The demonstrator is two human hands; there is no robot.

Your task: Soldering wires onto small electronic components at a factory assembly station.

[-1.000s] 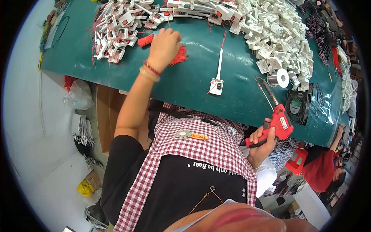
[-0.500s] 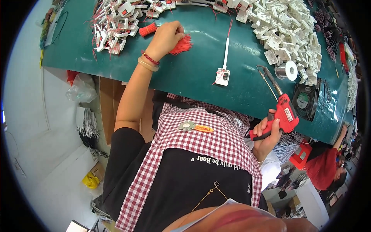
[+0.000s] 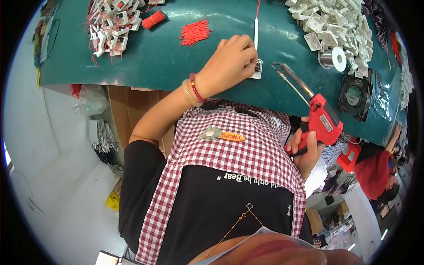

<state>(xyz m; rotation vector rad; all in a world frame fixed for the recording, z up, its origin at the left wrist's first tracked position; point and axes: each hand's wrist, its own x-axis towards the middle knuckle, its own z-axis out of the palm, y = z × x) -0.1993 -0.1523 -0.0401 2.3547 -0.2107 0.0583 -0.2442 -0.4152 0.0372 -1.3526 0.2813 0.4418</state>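
Note:
My left hand (image 3: 229, 64) is over the left side of a small white plastic housing (image 3: 259, 70) on the green table. Its fingers are pinched together, and whatever they hold is hidden. A white cable (image 3: 256, 33) with red wire at its far end runs away from the housing. My right hand (image 3: 310, 152) grips a red and black soldering gun (image 3: 324, 120) by the handle. Its metal tip points up and left, a little right of the housing and apart from it. A loose pile of short red wires (image 3: 195, 32) lies beyond my left hand, beside a tied red bundle (image 3: 153, 20).
Wired white housings (image 3: 112, 31) are heaped at the far left. Bare white housings (image 3: 333, 28) make a large heap at the far right. In front of that heap are a solder spool (image 3: 332, 59) and a black fan (image 3: 354, 95). A person in red (image 3: 371, 176) sits farther right.
My left hand has left the red wire pile and moved right to the housing. The soldering gun's tip has come left, closer to the housing. The whole view has shifted slightly.

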